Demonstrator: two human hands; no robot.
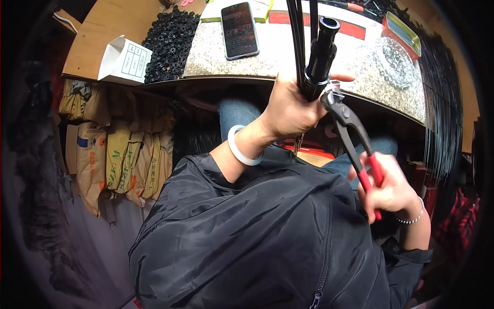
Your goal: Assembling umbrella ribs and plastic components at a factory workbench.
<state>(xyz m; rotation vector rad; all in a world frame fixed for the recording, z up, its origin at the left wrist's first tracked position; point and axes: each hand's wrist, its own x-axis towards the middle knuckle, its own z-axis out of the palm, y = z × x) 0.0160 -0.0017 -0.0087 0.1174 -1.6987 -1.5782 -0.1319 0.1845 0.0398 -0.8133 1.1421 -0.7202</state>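
Observation:
My left hand (293,109), with a pale bangle on its wrist, is closed round a shiny black tube (323,49) and several thin black rods (297,38) beside it; together they look like an umbrella frame. The tube's hollow end points up and away from me. In my right hand (392,186) is a pair of end-cutting pincers (355,126), gripped by its red handles. Its metal jaws sit right beside the fingers of my left hand, close to the tube's lower part. What lies between the jaws is too small to make out.
A speckled worktop (211,64) carries a phone (240,31), a heap of small black toothed parts (172,44), an open white box (125,61) and a clear glass dish (396,62). Thin dark rods (442,103) hang at the right. Brown sacks (121,159) stand at lower left.

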